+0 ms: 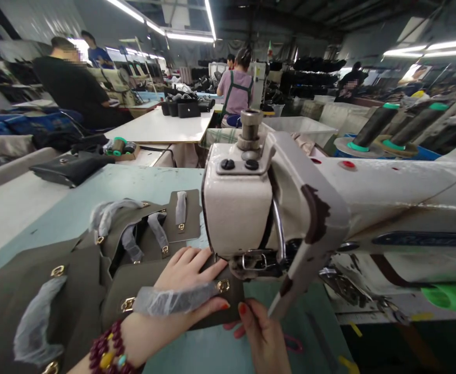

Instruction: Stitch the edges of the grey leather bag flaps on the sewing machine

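Note:
A dark olive bag flap [134,280] lies at the sewing machine's [239,202] needle area, its far right corner beneath the machine head. My left hand [189,272] rests flat on the flap with fingers spread, passing under its plastic-wrapped handle [173,300]. Gold-coloured fittings join this handle to the flap at both ends. At the flap's near right edge, my right hand [261,330] pinches the material between thumb and fingers. The machine head hides the needle and the stitching point.
More olive bag pieces [70,296] with wrapped handles cover the left of the pale blue table [158,179]. A black bag [70,167] lies farther back. Thread cones [376,124] stand behind the machine arm. Several people work beyond, one wearing a green-strapped apron [241,91].

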Motion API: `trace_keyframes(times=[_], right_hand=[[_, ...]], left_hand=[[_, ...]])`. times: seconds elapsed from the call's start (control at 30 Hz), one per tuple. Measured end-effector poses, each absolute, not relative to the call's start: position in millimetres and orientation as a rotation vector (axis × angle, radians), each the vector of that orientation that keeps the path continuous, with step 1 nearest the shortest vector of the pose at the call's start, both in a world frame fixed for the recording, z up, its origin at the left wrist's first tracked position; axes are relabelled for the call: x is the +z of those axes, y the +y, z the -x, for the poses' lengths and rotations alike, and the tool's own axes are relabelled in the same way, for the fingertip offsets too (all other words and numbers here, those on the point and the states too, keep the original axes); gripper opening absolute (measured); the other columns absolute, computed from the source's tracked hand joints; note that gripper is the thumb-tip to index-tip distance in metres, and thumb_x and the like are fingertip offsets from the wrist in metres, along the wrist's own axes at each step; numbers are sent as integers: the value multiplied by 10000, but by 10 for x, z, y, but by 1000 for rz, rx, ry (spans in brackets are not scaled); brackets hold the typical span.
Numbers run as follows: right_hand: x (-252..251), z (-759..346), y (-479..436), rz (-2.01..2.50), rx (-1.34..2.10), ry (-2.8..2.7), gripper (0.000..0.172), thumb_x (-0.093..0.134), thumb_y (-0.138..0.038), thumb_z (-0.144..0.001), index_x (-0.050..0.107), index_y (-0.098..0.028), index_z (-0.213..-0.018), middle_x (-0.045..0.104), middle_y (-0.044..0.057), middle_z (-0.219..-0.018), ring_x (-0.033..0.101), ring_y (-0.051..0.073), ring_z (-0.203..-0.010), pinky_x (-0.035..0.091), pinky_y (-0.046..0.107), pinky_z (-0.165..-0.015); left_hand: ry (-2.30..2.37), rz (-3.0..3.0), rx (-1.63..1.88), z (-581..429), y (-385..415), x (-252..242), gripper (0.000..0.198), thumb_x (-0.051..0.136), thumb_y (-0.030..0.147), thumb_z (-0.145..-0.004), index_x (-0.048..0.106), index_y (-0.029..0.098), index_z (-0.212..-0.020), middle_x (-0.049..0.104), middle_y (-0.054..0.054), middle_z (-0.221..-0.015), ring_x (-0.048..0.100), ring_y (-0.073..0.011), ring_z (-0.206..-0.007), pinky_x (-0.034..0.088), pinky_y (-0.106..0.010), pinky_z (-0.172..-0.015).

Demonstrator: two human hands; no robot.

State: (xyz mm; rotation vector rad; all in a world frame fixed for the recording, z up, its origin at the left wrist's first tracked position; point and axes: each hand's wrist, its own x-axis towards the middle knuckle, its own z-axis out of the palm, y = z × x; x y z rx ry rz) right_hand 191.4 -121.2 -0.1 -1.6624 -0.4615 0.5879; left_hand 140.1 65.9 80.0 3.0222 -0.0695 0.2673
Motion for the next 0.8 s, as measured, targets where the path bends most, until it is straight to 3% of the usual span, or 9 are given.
trace_keyframes(times=[0.17,0.33,0.53,0.67,0.8], right_hand=[[29,-1898,-1214,1671,561,-450,515,423,-584,-916,645,-159,-729,691,52,-613,634,160,-561,460,197,-549],[103,-1912,-1144,1675,544,-402,519,415,-579,-922,623,-164,-690,690,54,-602,628,159,-553,465,200,-550],[154,-1971,-1095,1677,569,-430,535,387,-584,-931,629,-161,-709,706,65,-630,644,161,-571,480,202,-556],[98,-1956,-1125,1657,581,-449,525,394,-585,-929,674,-150,-831,720,67,-679,671,167,-614,486,201,-555],[46,-1932,-1130,1655,552,-470,528,397,-566,-937,684,-146,-799,724,79,-692,684,170,-637,485,198,-561]], left_hand=[[-74,-3019,311,-1378,694,679,464,535,564,-828,579,276,-1188,613,-62,-1022,548,-289,-944,456,-463,-820],[-62,-2999,215,-1470,722,797,459,543,578,-812,621,246,-1120,637,-66,-1006,572,-286,-954,463,-437,-832],[-80,-2894,131,-1521,819,772,310,527,496,-859,672,222,-863,663,-52,-1012,592,-261,-964,482,-402,-833],[-118,-2880,200,-1515,863,735,292,541,482,-858,683,229,-891,665,-51,-1019,594,-256,-987,486,-414,-860],[-173,-2920,250,-1536,876,740,307,511,481,-873,678,235,-950,655,-62,-1072,570,-279,-1049,465,-470,-902]])
